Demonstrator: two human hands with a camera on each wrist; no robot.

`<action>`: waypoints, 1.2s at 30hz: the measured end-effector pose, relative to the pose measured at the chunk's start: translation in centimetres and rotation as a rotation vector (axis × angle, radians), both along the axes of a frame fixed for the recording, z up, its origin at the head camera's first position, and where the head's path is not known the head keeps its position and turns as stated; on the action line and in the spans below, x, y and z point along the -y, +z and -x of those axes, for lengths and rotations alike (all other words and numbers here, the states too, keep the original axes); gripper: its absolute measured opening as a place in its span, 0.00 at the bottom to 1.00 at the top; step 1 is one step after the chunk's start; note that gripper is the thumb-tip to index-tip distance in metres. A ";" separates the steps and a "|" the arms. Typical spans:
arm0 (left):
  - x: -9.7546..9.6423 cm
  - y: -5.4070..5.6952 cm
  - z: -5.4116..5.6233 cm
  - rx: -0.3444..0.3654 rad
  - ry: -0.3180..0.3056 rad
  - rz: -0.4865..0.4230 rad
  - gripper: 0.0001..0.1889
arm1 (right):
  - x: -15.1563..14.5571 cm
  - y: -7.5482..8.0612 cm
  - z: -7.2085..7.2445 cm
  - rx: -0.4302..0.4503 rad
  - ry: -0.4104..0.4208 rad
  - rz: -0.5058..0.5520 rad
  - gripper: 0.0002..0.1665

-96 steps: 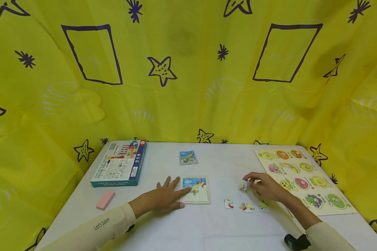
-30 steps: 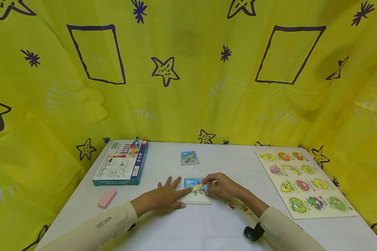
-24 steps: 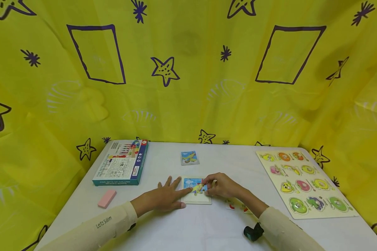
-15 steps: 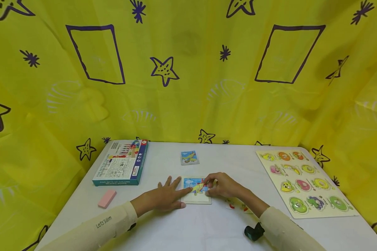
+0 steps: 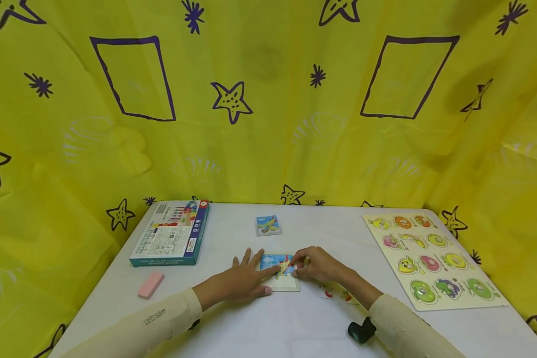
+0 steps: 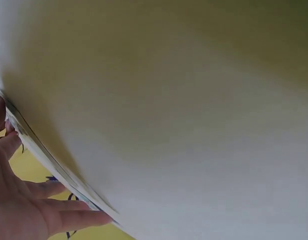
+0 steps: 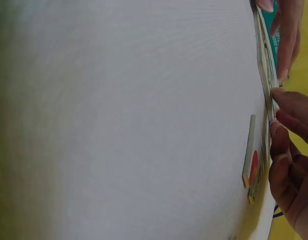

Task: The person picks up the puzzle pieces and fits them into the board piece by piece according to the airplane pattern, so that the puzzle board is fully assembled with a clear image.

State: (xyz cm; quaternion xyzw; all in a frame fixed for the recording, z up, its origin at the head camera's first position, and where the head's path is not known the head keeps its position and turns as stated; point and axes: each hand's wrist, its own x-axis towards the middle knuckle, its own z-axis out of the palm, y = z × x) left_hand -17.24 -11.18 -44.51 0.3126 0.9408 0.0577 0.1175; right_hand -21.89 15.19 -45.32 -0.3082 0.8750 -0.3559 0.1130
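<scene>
A small jigsaw board [image 5: 287, 288] with a cream frame lies on the white table, its upper part filled with a blue-sky and yellow aeroplane picture. My left hand [image 5: 239, 283] rests at its left side, fingers spread, the index fingertip pressing on the picture. At the right edge my right hand [image 5: 317, 266] pinches a jigsaw piece [image 5: 289, 271] between thumb and fingers, down against the board; the fingers partly cover it. Loose jigsaw pieces [image 5: 326, 291] lie under the right forearm, partly hidden. Behind the board lies a small picture card [image 5: 268, 225] with a similar aeroplane.
A teal-edged flat box [image 5: 170, 233] stands at the back left, with a pink block [image 5: 150, 285] in front of it. On the right lies a fruit peg board [image 5: 429, 258]. A black device [image 5: 361, 330] sits at the right sleeve. Yellow cloth [image 5: 268, 149] surrounds the table.
My right hand has come leftward from beside the loose pieces to the board with the jigsaw piece. Lately it stays there, while my left hand has slid slightly right over the picture.
</scene>
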 end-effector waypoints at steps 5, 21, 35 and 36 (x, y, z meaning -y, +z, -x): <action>-0.6 -0.2 0.2 0.012 -0.012 0.018 0.30 | -0.1 0.1 0.0 0.008 -0.001 -0.013 0.10; -0.7 -0.3 0.3 0.050 0.020 0.049 0.30 | 0.2 0.2 0.1 0.025 0.004 -0.029 0.06; -1.1 0.3 0.1 0.053 0.031 0.094 0.31 | 0.0 0.6 0.4 0.009 0.043 -0.066 0.08; -1.1 0.4 0.0 0.054 0.030 0.097 0.31 | 0.0 0.5 0.4 0.006 0.047 -0.063 0.08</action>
